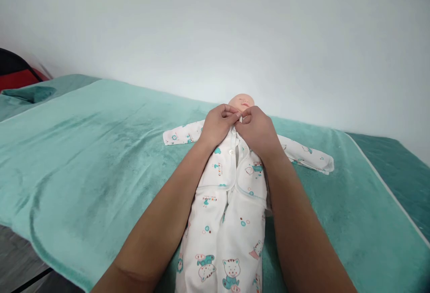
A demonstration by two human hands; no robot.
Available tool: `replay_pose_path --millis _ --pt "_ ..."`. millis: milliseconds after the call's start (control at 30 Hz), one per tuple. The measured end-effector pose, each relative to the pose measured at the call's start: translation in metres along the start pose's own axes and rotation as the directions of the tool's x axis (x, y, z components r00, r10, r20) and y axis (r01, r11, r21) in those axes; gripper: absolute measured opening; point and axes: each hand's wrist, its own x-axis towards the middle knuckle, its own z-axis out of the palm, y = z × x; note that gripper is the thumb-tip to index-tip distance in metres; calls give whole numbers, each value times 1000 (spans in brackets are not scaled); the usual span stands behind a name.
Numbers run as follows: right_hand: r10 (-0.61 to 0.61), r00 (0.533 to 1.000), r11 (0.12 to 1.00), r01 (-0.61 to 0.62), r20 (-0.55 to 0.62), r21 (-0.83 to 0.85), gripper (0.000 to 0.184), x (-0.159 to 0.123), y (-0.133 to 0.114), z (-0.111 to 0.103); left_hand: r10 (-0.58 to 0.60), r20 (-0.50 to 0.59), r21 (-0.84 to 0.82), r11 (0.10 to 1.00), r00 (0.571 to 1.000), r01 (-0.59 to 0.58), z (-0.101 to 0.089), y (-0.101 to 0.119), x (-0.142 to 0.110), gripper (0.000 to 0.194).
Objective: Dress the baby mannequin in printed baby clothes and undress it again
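Note:
A baby doll [242, 101] lies on its back, its head at the far end and its chin close to my fingers. It wears a white printed baby jacket [218, 167] with sleeves spread to both sides, over white printed baby trousers [215, 234]. My left hand [220, 122] pinches the jacket's collar edge from the left. Opposite it, my right hand [258, 127] pinches the collar from the right, the fingertips of both hands meeting at the neck. Below the collar the jacket front hangs slightly apart, with a snap button [231, 152] showing on the left edge. My fingers hide the collar fastening.
A green plush blanket [101, 158] with some creases covers the bed under the doll. Behind it rises a white wall [201, 37]. A red and black object [20, 75] stands at the far left. Grey floor [16, 252] shows at the lower left.

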Motion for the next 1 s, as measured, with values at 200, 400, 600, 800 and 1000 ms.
replay_pose_path --millis 200,400,600,800,1000 --pt "-27 999 983 34 41 -181 29 -5 -7 3 -117 26 -54 992 993 118 1 8 -5 25" --pt "-11 998 976 26 69 -214 37 -7 -10 3 -181 2 -35 983 983 181 2 12 -3 29" --pt "27 999 996 -23 41 -80 39 -3 -5 2 -166 7 -105 981 986 166 0 8 -3 32" --pt "38 994 996 -45 98 71 44 -5 -3 -5 -120 32 -54 991 992 121 -1 4 -2 21" --pt "-18 992 1000 20 125 -15 41 -22 -10 -11 -7 69 205 979 998 -7 -5 6 -6 20"
